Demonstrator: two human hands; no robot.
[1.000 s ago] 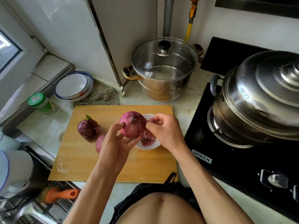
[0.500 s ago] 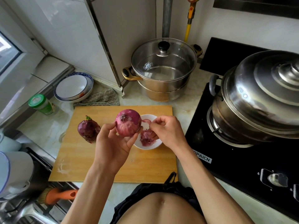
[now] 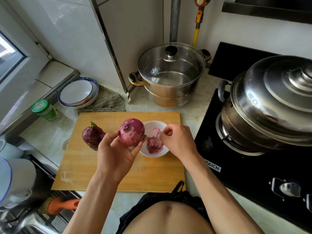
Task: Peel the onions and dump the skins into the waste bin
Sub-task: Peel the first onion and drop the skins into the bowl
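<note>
The left hand [image 3: 118, 149] gripped the onion [image 3: 132, 132] just left of the bowl [image 3: 152, 153], over which the right hand [image 3: 177, 141] pinched a skin [image 3: 157, 132].

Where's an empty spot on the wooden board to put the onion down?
The cutting board is bare along its near half, below the white bowl, and along its far edge by the grey cloth. The middle is crowded: the unpeeled onion, the bowl and both hands.

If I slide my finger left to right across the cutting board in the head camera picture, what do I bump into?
Dark unpeeled onion → left hand holding the half-peeled onion → white bowl of skins → right hand pinching a skin.
</note>
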